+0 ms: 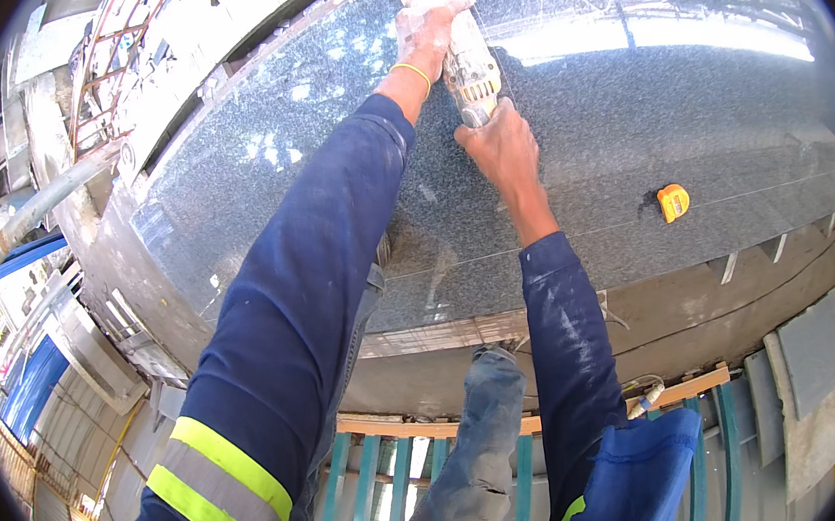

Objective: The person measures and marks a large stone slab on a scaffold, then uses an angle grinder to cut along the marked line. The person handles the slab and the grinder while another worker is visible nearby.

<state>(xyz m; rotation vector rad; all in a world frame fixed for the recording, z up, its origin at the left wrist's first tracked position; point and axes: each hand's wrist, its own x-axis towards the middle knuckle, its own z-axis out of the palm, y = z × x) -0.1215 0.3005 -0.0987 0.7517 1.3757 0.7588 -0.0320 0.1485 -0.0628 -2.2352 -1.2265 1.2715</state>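
A dusty, light-coloured angle grinder (473, 69) lies along the far part of a dark speckled stone slab (330, 184). My left hand (428, 33) is closed around its front part, near the slab's far edge. Behind it, my right hand (504, 147) grips the rear end of the body. Glare washes out the grinder's head, so its disc cannot be made out. On the slab to the right sits a yellow tape measure (673, 203), apart from both hands. A thin pale line runs across the slab's near part.
Loose stone pieces (828, 347) lean at the lower right. A cable connector (645, 399) rests by a wooden plank (681, 391) above green slats (359, 492). At the left, a metal pipe (36, 212) slants beside the slab. One knee (494, 379) is close to the slab's near edge.
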